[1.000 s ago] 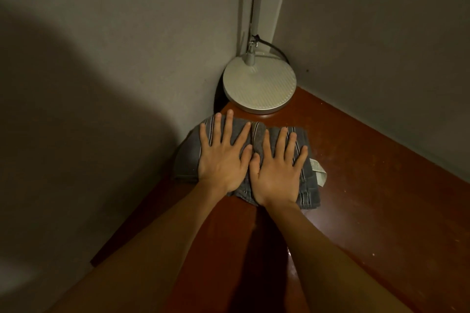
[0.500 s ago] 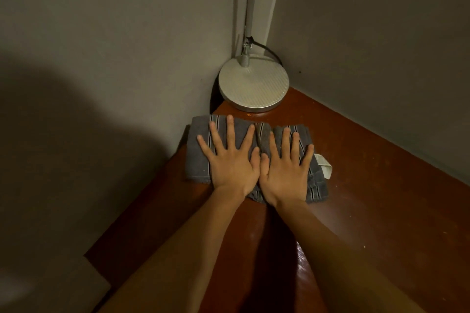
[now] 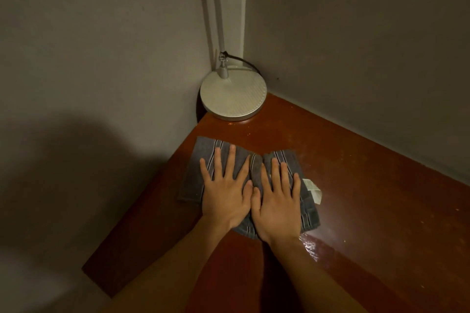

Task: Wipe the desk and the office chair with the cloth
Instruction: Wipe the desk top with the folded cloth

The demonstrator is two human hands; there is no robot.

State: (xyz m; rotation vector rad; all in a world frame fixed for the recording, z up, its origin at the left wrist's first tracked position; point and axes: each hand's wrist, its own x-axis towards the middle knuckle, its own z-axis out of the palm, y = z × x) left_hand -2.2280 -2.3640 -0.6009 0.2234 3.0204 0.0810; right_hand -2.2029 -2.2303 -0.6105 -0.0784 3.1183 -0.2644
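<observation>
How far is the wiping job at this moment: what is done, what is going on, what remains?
Done, probably: the desk shows a wet sheen near the right wrist. In hand: left hand and right hand press flat on the grey cloth near the corner. Left: specks by the lamp base; the office chair is not in view.

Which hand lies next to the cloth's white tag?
The right hand: the tag sticks out beside its little finger; the left hand is farther away.
</observation>
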